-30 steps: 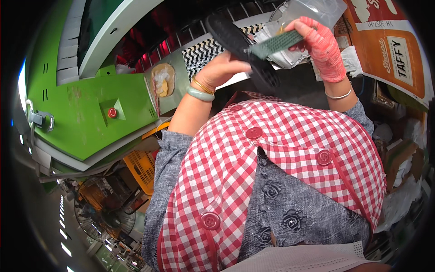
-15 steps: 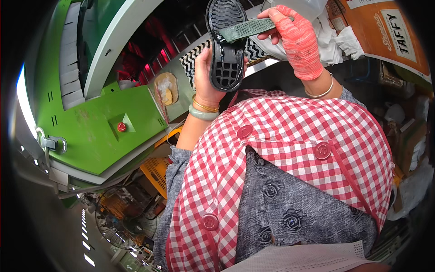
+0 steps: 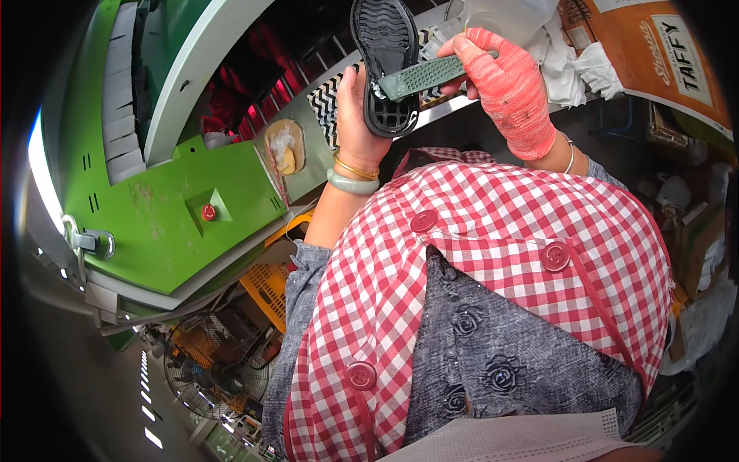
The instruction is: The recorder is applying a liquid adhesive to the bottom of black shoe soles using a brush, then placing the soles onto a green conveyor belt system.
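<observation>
My left hand (image 3: 360, 127), bare with a gold bangle and a pale bangle at the wrist, grips a black shoe sole (image 3: 382, 38) by its left edge. The sole stands nearly upright, its hollow heel grid at the lower end. In a salmon-coloured, fingerless knitted glove, my right hand (image 3: 514, 96) pinches a grey-green studded strip (image 3: 435, 75) between thumb and fingers. The strip slants down to the left, its tip against the sole just above the heel grid. Shiny wet whitish material shows at that tip.
At left stands a green machine (image 3: 154, 223) with a red button (image 3: 208, 212). Behind the sole is a bench with a zigzag-patterned strip (image 3: 323, 104) and a tan tray (image 3: 285, 146). White cloths (image 3: 596, 73) and an orange carton (image 3: 654, 46) lie at right; a fan (image 3: 219, 362) stands lower left.
The strip's tip has slid down the sole from its waist toward the heel. The sole has shifted slightly upward, and my right hand has moved a little down and right.
</observation>
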The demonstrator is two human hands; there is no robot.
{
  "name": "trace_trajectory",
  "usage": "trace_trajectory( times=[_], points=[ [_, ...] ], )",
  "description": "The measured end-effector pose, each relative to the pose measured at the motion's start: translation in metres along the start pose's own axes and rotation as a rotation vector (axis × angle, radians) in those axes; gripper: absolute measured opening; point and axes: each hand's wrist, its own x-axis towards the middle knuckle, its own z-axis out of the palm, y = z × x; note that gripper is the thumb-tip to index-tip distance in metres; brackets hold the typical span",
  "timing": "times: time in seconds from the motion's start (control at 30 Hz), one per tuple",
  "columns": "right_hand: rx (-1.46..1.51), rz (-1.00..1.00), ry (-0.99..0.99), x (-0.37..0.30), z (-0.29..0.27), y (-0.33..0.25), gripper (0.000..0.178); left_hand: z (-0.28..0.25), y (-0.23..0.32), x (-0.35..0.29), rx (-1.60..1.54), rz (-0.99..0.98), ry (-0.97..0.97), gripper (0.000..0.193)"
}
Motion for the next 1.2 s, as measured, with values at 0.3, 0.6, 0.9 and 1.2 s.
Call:
trace_trajectory(
  times=[0.3,0.6,0.9,1.2],
  points=[
    [-0.070,0.026,-0.135,-0.010,-0.002,-0.013,0.023,0.005,-0.001,0.001,-0.003,0.060,-0.012,0.053],
    [-0.700,-0.803,0.102,0.035,-0.030,-0.028,0.017,0.010,-0.006,0.001,0.181,0.140,-0.026,0.058],
    [-0.459,-1.165,0.017,0.065,-0.023,-0.006,0.010,0.015,-0.012,0.000,0.264,0.230,-0.056,0.056],
    [-0.830,-1.481,-0.016,0.064,-0.027,-0.006,0.014,0.016,-0.016,0.004,0.297,0.342,0.025,0.054]
  ],
)
